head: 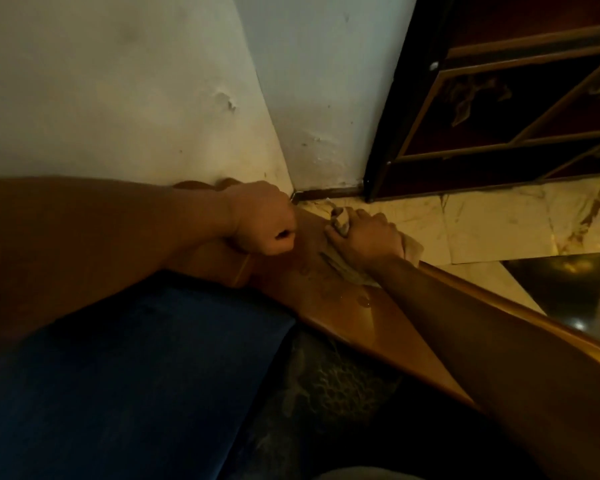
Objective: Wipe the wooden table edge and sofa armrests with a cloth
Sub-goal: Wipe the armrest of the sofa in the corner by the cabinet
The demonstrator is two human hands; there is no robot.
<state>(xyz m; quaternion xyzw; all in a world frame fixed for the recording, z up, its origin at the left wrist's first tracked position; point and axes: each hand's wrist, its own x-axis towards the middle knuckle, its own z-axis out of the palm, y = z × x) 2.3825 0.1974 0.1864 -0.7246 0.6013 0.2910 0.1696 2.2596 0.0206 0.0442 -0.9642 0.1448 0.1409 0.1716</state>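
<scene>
A polished wooden sofa armrest (354,317) runs from the wall corner down toward the lower right. My right hand (364,237) presses a pale crumpled cloth (342,220) onto the armrest's far end, close to the wall corner; the cloth sticks out at the fingertips and beside the wrist. My left hand (264,220) is closed in a fist and rests on the armrest's inner side, just left of the right hand, with nothing visible in it. A small wet patch glistens on the wood (362,299) below the cloth.
A blue cushion (136,375) lies left of the armrest, patterned upholstery (329,386) beside it. White walls (136,98) meet in a corner behind. A dark wooden cabinet (499,116) stands at right on marble floor (499,223). A dark glass surface (568,282) sits at right.
</scene>
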